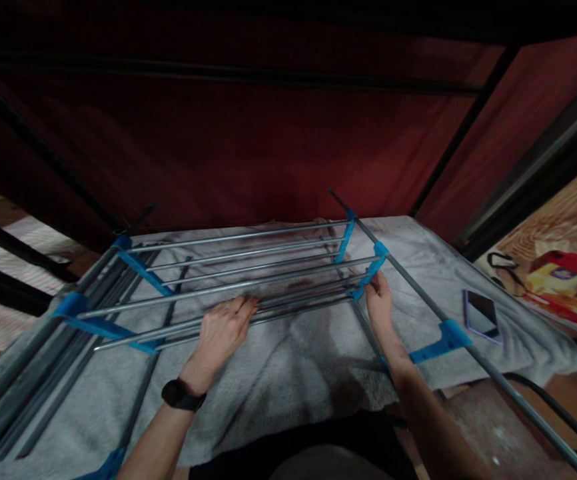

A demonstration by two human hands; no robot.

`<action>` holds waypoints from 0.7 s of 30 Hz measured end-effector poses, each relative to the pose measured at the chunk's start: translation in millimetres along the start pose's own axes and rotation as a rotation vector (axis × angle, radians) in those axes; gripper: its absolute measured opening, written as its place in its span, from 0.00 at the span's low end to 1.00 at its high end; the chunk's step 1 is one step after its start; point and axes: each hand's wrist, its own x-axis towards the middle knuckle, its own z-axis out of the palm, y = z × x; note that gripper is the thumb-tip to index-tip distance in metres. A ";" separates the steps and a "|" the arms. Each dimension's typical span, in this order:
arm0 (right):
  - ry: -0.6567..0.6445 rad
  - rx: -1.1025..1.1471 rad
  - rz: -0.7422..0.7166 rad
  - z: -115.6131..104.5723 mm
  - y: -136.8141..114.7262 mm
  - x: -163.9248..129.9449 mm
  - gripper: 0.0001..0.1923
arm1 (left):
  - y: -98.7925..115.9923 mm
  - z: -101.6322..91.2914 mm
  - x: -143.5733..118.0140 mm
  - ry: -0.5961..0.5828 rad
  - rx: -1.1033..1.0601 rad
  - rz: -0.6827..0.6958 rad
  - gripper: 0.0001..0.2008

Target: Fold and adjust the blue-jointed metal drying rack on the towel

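Your drying rack [248, 283] has dull grey metal rods joined by bright blue plastic connectors [371, 267]. It lies on a pale grey towel [288, 360] with a mottled, fuzzy look, which covers the bed. You wear a black watch [182, 395] on your left wrist. Near the towel's right edge lies a phone [481, 315] with a black screen and a lilac rim. Behind the rack hangs dark red fabric [248, 133] crossed by black bars. Past the right edge, a beige sheet [563, 233] carries wavy lines and a red-and-yellow print.

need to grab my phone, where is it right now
In the head view the phone lies flat on the grey towel at the right, just beyond the rack's long right rail and right of the right hand.
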 end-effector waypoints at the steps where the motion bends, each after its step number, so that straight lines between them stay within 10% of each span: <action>1: 0.011 -0.004 0.003 0.2 -0.4 -0.2 0.28 | -0.7 -0.3 1.0 -0.005 -0.002 0.000 0.17; 21: 0.024 -0.038 0.018 1.9 -6.3 -3.5 0.28 | -9.1 4.4 7.3 -0.060 -0.042 0.003 0.18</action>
